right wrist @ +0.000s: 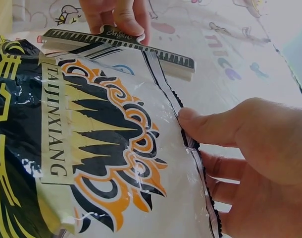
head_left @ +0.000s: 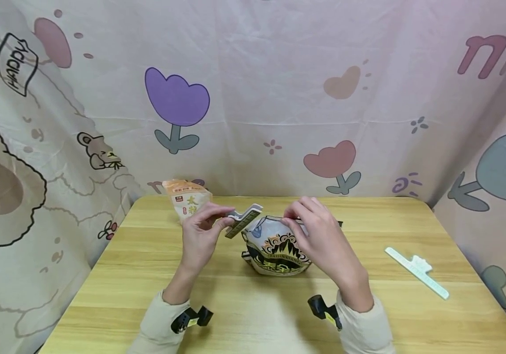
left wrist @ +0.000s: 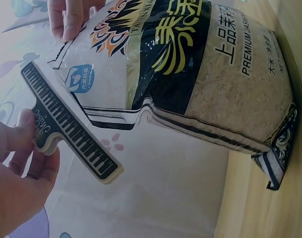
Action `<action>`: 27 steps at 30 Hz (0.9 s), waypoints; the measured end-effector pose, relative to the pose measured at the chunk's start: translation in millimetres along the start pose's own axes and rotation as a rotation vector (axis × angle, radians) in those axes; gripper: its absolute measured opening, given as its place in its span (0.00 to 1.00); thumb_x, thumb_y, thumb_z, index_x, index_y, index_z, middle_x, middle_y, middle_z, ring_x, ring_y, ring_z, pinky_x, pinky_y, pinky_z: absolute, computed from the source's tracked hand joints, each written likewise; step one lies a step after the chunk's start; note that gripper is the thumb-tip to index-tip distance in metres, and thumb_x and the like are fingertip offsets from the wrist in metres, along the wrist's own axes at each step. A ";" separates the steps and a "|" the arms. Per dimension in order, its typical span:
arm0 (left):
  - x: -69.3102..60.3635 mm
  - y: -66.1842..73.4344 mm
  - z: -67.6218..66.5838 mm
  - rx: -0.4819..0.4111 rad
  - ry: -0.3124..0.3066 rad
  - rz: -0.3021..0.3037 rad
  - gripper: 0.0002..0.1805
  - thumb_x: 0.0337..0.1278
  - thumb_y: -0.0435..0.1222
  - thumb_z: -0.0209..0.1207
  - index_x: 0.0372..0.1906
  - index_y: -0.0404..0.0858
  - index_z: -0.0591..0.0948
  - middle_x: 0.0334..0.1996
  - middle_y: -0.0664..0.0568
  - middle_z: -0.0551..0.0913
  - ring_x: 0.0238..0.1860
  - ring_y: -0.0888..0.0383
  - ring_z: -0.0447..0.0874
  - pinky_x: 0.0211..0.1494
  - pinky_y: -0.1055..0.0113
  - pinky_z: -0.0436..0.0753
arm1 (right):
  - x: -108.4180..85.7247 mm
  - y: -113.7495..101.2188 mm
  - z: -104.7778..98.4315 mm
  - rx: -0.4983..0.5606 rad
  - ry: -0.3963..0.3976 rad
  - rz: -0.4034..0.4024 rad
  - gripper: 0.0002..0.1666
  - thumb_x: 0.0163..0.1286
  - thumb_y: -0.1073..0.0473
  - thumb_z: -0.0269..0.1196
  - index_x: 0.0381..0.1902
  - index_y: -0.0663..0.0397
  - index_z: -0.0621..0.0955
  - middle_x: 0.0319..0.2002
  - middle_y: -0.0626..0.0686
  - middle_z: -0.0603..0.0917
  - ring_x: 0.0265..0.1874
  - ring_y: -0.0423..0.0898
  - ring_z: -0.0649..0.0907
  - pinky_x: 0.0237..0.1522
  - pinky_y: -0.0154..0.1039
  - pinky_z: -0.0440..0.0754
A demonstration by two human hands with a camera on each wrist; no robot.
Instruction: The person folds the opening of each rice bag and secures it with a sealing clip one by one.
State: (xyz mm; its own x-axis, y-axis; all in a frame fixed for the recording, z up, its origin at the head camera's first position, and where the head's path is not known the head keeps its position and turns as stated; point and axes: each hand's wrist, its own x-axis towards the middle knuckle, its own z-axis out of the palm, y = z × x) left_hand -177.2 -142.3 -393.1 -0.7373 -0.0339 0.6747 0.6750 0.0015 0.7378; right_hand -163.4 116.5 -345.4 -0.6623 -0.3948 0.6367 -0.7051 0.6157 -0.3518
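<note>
Head view, centre of frame: a printed rice bag point(head_left: 275, 253) is stood on a wooden table point(head_left: 116, 275), its top edge pinched between thumb and fingers of the right hand point(head_left: 323, 241). By its handle, a piano-key clip point(head_left: 244, 222) is gripped in the left hand point(head_left: 200, 241), just beside the bag's upper left corner; whether the film is touched by it cannot be told.

Trouble, it is judged, could be brought by the glossy film, which is held only at its border and might be lost from the pinch if pulled. The side fold, seen kinked at mid-frame in the left wrist view, could be trapped crooked or missed if the clip were applied at its present slant. With the clip held by its handle alone, a twist or a drop might be caused by a loosened thumb.

At upper left of the table, an orange-topped pouch point(head_left: 186, 199) is partly hidden by the left hand and could be knocked. At right, a mint-green clip point(head_left: 417, 271) is left lying, well apart and obstructing nothing.
</note>
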 end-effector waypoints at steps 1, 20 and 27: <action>0.9 -1.5 -0.1 -0.007 -0.005 -0.003 0.10 0.51 0.16 0.67 0.41 0.20 0.85 0.36 0.39 0.83 0.39 0.59 0.84 0.46 0.70 0.84 | 0.0 0.0 0.1 0.000 0.001 0.001 0.06 0.68 0.64 0.71 0.36 0.50 0.82 0.35 0.43 0.81 0.36 0.42 0.75 0.38 0.38 0.75; 22.8 -9.8 14.1 -0.078 -0.174 -0.155 0.07 0.49 0.16 0.68 0.36 0.21 0.86 0.31 0.46 0.86 0.33 0.57 0.86 0.41 0.65 0.87 | -2.6 1.6 -8.2 -0.002 -0.027 0.036 0.06 0.68 0.64 0.71 0.37 0.50 0.83 0.37 0.43 0.80 0.34 0.40 0.75 0.34 0.36 0.77; 19.2 -10.5 19.4 -0.103 -0.172 -0.108 0.07 0.48 0.14 0.68 0.35 0.20 0.85 0.30 0.43 0.85 0.33 0.58 0.85 0.40 0.68 0.86 | -3.5 4.3 -10.9 -0.007 -0.035 0.043 0.07 0.67 0.65 0.71 0.38 0.50 0.83 0.36 0.43 0.79 0.34 0.40 0.75 0.34 0.37 0.76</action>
State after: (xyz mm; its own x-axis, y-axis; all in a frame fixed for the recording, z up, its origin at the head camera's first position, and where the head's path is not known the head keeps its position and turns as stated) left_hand -199.0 -123.6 -387.4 -0.7934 0.1426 0.5918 0.5842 -0.0949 0.8060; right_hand -161.3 128.0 -341.6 -0.7005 -0.3911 0.5969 -0.6742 0.6370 -0.3738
